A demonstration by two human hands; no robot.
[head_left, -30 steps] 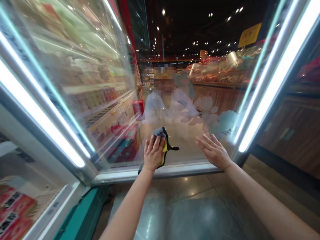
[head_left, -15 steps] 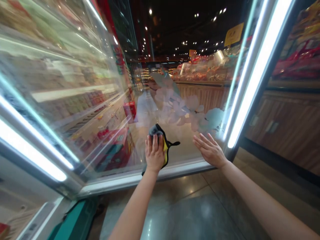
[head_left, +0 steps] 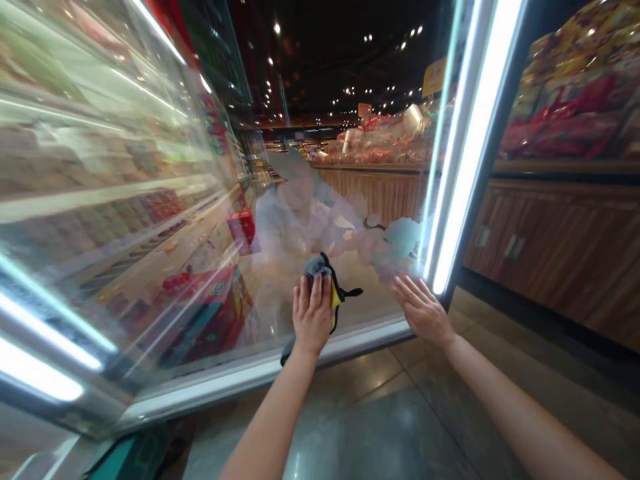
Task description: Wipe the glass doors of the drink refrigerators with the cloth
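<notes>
Pressing a grey-and-yellow, black-edged fabric cloth (head_left: 317, 265) against a clear, pale-framed glass panel (head_left: 371, 279) with a flat-fingered bare left hand (head_left: 313, 313), seemingly for even pressure; holding an open bare right hand (head_left: 423, 313) apart, perhaps for balance.

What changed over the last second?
Relative to the glass pane, both hands moved right, toward the bright light strip there: the left hand with the grey-and-yellow cloth, the right hand empty. The camera view turned right too. Nothing was taken hold of or let go; the left palm is still flat on the cloth.
</notes>
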